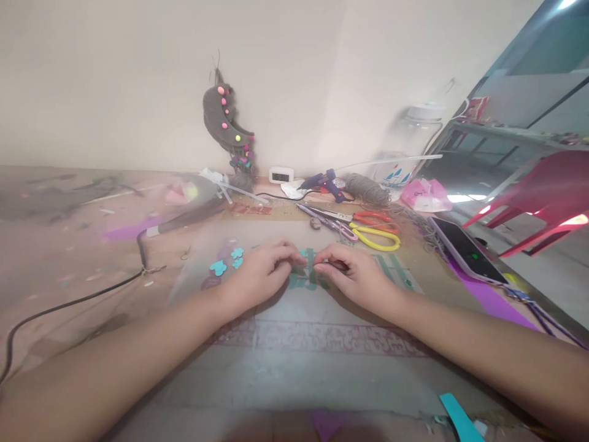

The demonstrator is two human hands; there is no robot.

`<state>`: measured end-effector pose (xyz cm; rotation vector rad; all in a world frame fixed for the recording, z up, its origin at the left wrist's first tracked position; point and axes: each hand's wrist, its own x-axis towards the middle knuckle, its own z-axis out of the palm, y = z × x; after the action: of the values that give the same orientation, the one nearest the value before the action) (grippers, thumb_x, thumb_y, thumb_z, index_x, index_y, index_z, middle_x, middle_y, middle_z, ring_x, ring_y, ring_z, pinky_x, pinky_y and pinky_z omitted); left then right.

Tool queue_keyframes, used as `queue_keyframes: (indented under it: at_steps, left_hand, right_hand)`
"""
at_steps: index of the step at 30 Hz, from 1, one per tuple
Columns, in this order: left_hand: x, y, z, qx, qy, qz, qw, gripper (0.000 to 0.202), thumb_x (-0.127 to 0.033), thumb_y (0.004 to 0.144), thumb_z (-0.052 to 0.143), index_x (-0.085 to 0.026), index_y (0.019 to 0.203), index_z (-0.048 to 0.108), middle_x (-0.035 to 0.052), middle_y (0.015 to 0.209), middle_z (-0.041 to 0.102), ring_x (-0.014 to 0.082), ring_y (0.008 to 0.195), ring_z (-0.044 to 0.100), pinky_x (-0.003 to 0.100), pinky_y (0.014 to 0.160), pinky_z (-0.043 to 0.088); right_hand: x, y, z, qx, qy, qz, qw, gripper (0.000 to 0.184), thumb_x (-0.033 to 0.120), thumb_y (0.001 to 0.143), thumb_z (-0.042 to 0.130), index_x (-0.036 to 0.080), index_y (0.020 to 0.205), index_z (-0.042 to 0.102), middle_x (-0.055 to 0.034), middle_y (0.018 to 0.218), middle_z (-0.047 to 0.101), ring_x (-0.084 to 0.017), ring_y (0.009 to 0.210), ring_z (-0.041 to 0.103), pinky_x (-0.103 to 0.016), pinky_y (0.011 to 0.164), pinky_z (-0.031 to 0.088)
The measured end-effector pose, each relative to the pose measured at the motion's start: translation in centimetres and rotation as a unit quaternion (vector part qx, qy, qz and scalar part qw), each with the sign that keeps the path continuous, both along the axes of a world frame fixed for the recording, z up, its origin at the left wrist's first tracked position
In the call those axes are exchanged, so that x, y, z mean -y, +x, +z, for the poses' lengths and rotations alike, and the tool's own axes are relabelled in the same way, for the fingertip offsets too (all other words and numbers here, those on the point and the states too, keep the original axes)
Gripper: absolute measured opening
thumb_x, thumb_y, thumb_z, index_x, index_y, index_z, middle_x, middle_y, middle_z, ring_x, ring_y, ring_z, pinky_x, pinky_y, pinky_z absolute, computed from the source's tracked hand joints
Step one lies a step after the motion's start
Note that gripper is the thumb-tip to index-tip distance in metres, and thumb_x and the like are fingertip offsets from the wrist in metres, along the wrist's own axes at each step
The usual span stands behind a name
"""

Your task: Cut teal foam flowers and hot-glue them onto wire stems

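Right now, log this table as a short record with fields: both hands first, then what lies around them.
Left hand: fingers pinched, tips meeting the other hand's
Right hand: fingers pinched, at the same spot
Between them: something too small to tell
Left of hands: teal hearts, black cable
Right of hands: yellow scissors, orange scissors, phone
Back, by the wall: glue gun, twine

Our left forearm (138,359) and right forearm (483,341) stretch forward and angle inward, so our left hand (264,271) and right hand (356,276) meet just on our side of the yellow scissors (375,238). Both hands lie palm down with fingers curled and tips pinched, the two sets of fingertips almost touching. The right hand sits nearer the scissors.
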<state>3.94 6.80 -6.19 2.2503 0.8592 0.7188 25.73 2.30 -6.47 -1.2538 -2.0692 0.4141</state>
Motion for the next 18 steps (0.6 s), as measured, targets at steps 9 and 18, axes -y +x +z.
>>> queue_keyframes:
  at_steps: [9,18]
  left_hand:
    - [0.35,0.11,0.56,0.011,-0.008,-0.031,0.999,0.027,-0.033,0.096,0.053,-0.019,0.082,0.071,0.0020,0.091,0.064,0.0167,0.088,0.063,0.026,0.083,0.046]
    - [-0.09,0.10,-0.09,0.034,-0.013,-0.007,0.999,0.017,-0.032,0.092,0.062,-0.021,0.082,0.070,-0.0001,0.091,0.064,0.0162,0.090,0.062,0.027,0.084,0.045]
  right_hand:
    - [-0.25,-0.12,-0.18,-0.005,-0.018,-0.001,1.000,0.012,0.025,0.093,0.059,0.019,0.085,0.065,0.0007,0.069,0.064,-0.013,0.062,0.053,-0.024,0.060,0.038]
    - [-0.26,0.03,0.15,-0.008,-0.007,0.006,1.000,0.022,0.027,0.097,0.051,0.019,0.081,0.063,-0.0004,0.071,0.063,-0.014,0.065,0.055,-0.024,0.062,0.040]
